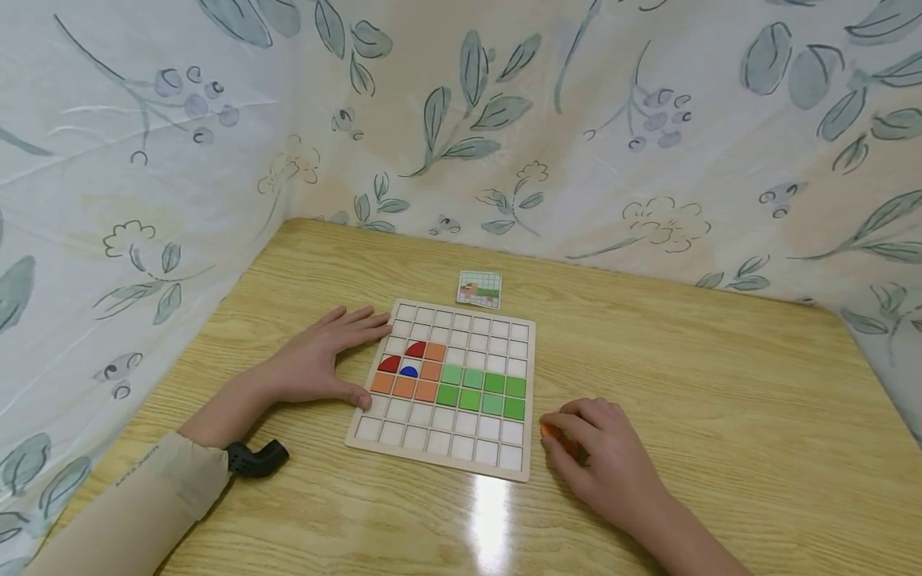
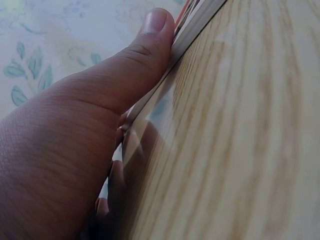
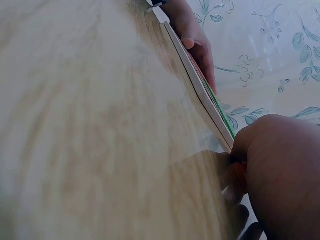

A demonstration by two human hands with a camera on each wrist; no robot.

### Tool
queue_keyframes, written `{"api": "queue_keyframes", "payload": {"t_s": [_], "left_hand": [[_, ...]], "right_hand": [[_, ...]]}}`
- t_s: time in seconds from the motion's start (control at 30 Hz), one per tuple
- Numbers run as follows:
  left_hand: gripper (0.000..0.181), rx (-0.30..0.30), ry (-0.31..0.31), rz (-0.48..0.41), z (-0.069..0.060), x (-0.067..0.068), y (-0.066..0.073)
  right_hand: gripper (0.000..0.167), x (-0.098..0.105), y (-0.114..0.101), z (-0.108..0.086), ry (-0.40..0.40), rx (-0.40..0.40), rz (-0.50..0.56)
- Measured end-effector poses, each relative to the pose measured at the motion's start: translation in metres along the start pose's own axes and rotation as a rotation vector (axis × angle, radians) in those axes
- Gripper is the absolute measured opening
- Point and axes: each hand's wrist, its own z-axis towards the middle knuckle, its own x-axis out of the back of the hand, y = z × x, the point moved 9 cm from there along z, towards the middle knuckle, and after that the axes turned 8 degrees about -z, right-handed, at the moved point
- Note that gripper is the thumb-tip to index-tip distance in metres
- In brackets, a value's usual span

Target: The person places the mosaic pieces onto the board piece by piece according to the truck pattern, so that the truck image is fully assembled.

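A wooden grid board (image 1: 439,460) lies on the table with coloured tiles in its squares: red quarter-circles (image 1: 416,350), orange squares (image 1: 404,387), a blue-and-white tile (image 1: 409,368) and light and dark green squares (image 1: 470,400). My left hand (image 1: 310,360) rests at the board's left edge, fingers spread, the thumb (image 2: 150,45) against its rim. To the right of the board, just above the table, my right hand (image 1: 605,452) pinches an orange tile (image 1: 549,434) between thumb and fingers. Fingers partly cover that tile; in the right wrist view only a reddish bit (image 3: 240,176) shows.
A small printed card (image 1: 479,290) with a coloured grid pattern lies behind the board. Patterned cloth (image 1: 461,120) hangs along the back and sides of the wooden table (image 1: 720,384). A black curved device (image 1: 258,459) sits at the left wrist.
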Motion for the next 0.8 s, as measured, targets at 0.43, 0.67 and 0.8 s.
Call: {"api": "queue_keyframes", "payload": {"t_s": [0.43, 0.67, 0.8], "left_hand": [[0.119, -0.008, 0.005, 0.01, 0.0, -0.001, -0.003], [0.118, -0.005, 0.005, 0.011, 0.0, -0.002, -0.004], [0.119, -0.002, 0.0, 0.007, 0.001, -0.001, -0.004]], "right_hand": [[0.022, 0.005, -0.008, 0.005, 0.092, 0.045, 0.036], [0.024, 0.003, -0.012, 0.009, 0.107, 0.05, 0.073], [0.023, 0.001, -0.014, 0.012, 0.113, 0.051, 0.084]]}}
